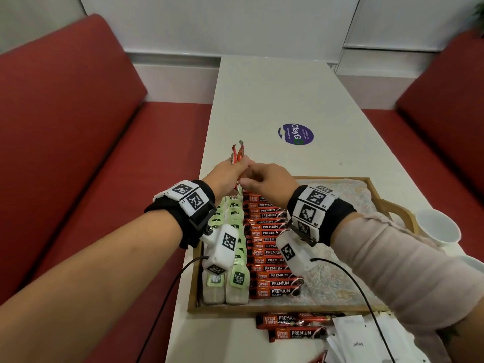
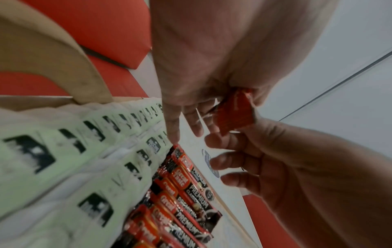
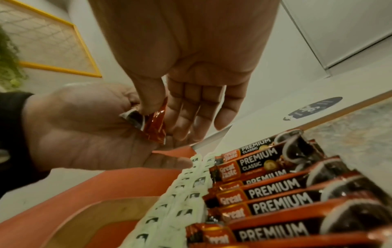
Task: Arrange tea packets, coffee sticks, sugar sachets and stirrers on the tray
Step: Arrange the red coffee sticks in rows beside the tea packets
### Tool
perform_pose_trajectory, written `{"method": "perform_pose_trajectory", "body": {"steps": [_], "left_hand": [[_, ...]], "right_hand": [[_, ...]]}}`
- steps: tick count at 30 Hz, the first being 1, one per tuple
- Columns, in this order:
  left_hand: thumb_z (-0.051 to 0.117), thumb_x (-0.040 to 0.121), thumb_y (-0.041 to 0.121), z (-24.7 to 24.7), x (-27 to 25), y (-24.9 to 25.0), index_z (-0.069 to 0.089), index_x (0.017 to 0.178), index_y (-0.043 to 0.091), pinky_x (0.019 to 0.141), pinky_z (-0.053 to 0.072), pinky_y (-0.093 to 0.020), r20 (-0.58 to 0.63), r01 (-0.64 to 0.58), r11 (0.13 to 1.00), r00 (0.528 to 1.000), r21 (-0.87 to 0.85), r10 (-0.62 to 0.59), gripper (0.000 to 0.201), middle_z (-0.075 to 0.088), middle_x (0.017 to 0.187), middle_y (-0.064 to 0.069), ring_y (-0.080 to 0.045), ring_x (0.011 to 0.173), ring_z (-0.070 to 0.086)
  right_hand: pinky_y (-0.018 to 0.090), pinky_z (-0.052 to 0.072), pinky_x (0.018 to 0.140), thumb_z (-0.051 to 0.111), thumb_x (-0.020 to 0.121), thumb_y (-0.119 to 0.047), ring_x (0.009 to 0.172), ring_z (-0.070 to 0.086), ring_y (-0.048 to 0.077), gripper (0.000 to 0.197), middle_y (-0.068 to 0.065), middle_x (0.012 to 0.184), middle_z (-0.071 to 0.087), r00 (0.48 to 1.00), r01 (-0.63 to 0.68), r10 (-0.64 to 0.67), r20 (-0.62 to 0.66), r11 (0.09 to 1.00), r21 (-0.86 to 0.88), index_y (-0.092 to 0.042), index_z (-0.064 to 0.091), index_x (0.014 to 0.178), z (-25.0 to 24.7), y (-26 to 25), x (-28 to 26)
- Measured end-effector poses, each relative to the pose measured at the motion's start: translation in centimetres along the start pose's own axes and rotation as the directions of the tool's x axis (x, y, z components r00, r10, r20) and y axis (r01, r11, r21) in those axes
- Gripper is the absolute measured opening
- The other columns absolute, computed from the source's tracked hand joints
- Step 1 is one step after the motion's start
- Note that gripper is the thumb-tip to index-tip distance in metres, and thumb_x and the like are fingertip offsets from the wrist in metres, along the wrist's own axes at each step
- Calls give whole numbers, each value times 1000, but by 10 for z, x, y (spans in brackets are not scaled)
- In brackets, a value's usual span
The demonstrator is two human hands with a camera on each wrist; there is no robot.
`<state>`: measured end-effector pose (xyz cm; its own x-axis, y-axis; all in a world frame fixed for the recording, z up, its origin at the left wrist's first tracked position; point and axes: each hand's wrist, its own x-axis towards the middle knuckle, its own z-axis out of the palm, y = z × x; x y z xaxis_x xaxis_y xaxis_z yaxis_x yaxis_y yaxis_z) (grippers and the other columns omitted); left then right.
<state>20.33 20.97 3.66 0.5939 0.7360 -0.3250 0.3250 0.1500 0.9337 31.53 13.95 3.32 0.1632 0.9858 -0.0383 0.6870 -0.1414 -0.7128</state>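
My left hand (image 1: 237,166) grips a few red coffee sticks (image 1: 237,152) upright over the far left corner of the wooden tray (image 1: 288,309). My right hand (image 1: 246,182) meets it and pinches one held coffee stick (image 3: 155,125) between thumb and fingers. The same stick end (image 2: 233,112) shows below the left palm in the left wrist view. On the tray, green-tagged tea packets (image 1: 237,279) stand in two rows along the left. Beside them lies a column of coffee sticks (image 1: 272,258). The tray's right part holds only its patterned liner.
Loose coffee sticks (image 1: 288,328) and white sugar sachets (image 1: 353,336) lie on the white table in front of the tray. Paper cups (image 1: 437,226) stand at the tray's right end. A round blue sticker (image 1: 296,134) marks the far table. Red benches (image 1: 78,127) flank both sides.
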Motion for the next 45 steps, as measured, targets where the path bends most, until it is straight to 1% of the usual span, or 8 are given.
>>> {"method": "perform_pose_trajectory", "body": {"steps": [5,9,13,19,25,30,37,45], "left_hand": [[33,101,45,3,-1,-3,59,116,17,89,40,-40,47,-2,998,999,-56,4,41,60,117,-5,-23,103,52],[37,98,50,7,-3,-2,50,133,11,107,31,-52,105,33,997,994,-63,-26,54,47,141,-15,-34,135,38],[40,94,55,7,-5,-3,52,132,13,110,25,-57,166,40,997,986,-65,-29,58,41,145,-18,-39,138,31],[47,99,30,0,-2,0,57,110,16,80,50,-33,-35,-114,990,993,-83,112,21,62,104,0,-16,98,60],[54,96,22,-6,-2,-5,54,108,14,69,55,-31,-66,-132,991,989,2,132,15,62,101,-3,-14,89,63],[58,92,15,-4,-4,-8,51,98,16,67,54,-33,26,-126,964,992,235,123,9,61,88,-4,-14,76,61],[64,88,34,-11,6,-17,58,104,12,54,39,-26,-49,-107,884,988,456,145,28,59,85,-2,-12,62,48],[62,87,47,-9,11,-20,48,84,13,48,28,-27,-113,-50,902,988,430,108,37,46,65,3,-10,49,36]], "right_hand": [[22,42,77,50,97,-21,69,56,-2,27,-16,74,59,1000,-25,23,18,993,118,-12,61,121,0,0,0],[19,45,64,41,101,-22,63,59,8,28,-9,73,58,999,-42,35,35,976,212,-9,56,120,-3,-3,-6],[26,48,67,39,101,-19,66,61,16,28,-2,75,60,996,-79,69,55,976,202,-1,54,115,-5,-4,-7],[26,48,60,30,103,-15,60,55,19,24,4,72,58,983,-176,156,91,943,281,-14,49,88,-8,-1,-8],[20,44,56,40,100,-17,57,55,13,19,-1,69,58,983,-181,183,12,960,215,-12,54,88,-13,12,-10],[21,40,60,50,97,-20,69,51,13,17,-5,71,56,984,-178,178,3,982,-69,-15,59,84,-18,22,-14],[28,45,78,66,87,-14,79,56,15,5,-3,78,61,967,-253,255,1,960,-116,-14,62,84,-20,42,-17],[28,43,81,67,86,-21,93,60,21,8,3,96,63,950,-289,312,29,908,-303,-18,61,81,-12,48,-11]]}}
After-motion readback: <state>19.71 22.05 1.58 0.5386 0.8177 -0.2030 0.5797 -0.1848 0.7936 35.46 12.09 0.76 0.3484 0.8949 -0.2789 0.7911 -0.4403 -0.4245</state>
